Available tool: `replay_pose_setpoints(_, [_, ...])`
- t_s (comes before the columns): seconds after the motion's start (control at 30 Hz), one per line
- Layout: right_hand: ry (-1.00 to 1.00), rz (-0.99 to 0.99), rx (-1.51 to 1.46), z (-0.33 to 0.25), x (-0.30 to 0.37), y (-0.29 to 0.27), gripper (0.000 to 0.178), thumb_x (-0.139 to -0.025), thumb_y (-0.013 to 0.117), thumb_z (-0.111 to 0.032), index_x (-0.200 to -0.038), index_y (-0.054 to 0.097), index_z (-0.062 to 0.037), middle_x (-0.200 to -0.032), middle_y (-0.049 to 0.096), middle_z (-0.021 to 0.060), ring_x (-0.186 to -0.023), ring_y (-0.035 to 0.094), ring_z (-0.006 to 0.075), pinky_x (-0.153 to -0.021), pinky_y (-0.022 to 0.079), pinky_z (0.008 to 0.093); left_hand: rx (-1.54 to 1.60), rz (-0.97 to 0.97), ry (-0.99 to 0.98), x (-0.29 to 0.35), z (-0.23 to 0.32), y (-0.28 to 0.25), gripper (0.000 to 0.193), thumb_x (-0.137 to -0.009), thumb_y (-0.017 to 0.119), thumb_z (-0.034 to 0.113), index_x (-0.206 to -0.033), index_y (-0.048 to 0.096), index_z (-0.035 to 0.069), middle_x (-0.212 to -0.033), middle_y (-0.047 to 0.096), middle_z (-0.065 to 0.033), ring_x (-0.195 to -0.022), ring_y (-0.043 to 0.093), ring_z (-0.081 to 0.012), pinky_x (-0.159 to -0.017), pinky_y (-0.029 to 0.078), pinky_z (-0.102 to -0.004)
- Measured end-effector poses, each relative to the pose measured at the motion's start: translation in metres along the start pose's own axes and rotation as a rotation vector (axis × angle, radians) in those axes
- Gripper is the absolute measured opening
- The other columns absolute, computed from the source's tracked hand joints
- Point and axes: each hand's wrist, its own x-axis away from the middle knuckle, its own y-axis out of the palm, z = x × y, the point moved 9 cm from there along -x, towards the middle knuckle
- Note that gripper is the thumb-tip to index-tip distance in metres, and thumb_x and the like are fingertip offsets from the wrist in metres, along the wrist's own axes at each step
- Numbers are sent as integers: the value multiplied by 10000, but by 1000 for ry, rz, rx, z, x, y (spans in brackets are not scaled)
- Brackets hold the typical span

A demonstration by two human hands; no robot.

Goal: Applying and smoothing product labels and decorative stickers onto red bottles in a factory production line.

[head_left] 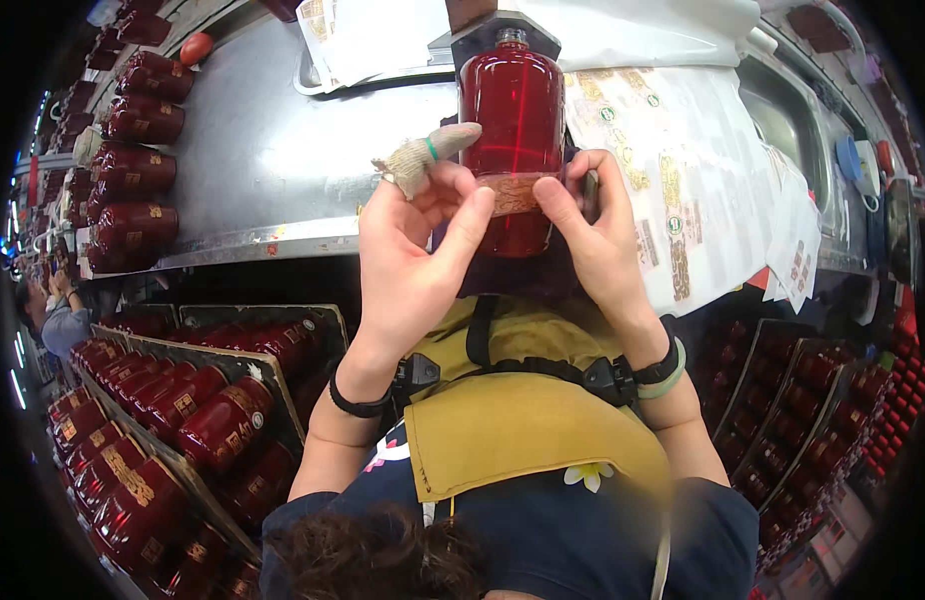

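A large red glass bottle [513, 115] lies in front of me with its neck pointing away, its far end at a dark metal holder [558, 38]. Across its lower part runs a clear label with gold print [513, 194]. My left hand [423, 225] pinches the label's left end between thumb and curled fingers. A cloth cover with a green band [423, 158] wraps its index finger, which reaches to the bottle's side. On the other end, the thumb of my right hand [598, 220] presses the label, with the fingers bent beside the bottle.
Printed label sheets [673, 190] cover the bench to the right, near a sink [783, 105]. The metal bench [253, 140] stretches left, where several red bottles [133, 170] stand in a row. Crates of red bottles [223, 420] sit below on both sides. Another person [65, 320] is at far left.
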Motion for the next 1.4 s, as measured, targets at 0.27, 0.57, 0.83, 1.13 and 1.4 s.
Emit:
replay_pose_setpoints(0.27, [41,-26,75,-1,-1,4,433,-896,856,-287,-1004,493,-77,-821,467,-48,-741,393,56,-642,362,229,-25,20,-107,-4,-33,-16,462,-1015,642,13,-1455,510,-36,-1008,622,-11,-905,585,-74,-758,459,-229])
replay_pose_setpoints(0.57, [60,-28,6,2,-1,7,421,-896,858,-244,-1020,487,-87,-834,450,-61,-747,379,38,-633,347,203,-5,8,-129,-6,-35,-17,328,-1004,669,19,-1284,504,-28,-1010,614,-30,-923,614,-87,-800,512,-241])
replay_pose_setpoints(0.83, [88,-59,-23,-12,4,-2,449,-1004,724,-222,-1321,492,-6,-1084,563,39,-981,527,95,-885,455,251,32,6,-101,-7,-39,-19,548,-1013,641,11,-1514,422,-31,-1144,574,-40,-1005,571,-100,-900,506,-259])
replay_pose_setpoints(1.13, [-97,-8,61,-30,13,-19,237,-1035,607,-32,-1262,550,8,-1142,598,58,-1036,577,100,-928,478,262,-488,-172,192,10,-44,1,1200,-672,977,224,-1597,272,-74,-1598,395,-293,-1454,451,-395,-1213,341,-446])
replay_pose_setpoints(1.4, [-158,76,224,-54,13,-10,184,-936,733,-23,-1097,653,16,-933,703,55,-795,661,99,-727,543,259,-731,-25,443,17,-17,8,920,-725,880,76,-1524,445,-59,-1533,513,-251,-1382,511,-448,-1102,463,-452])
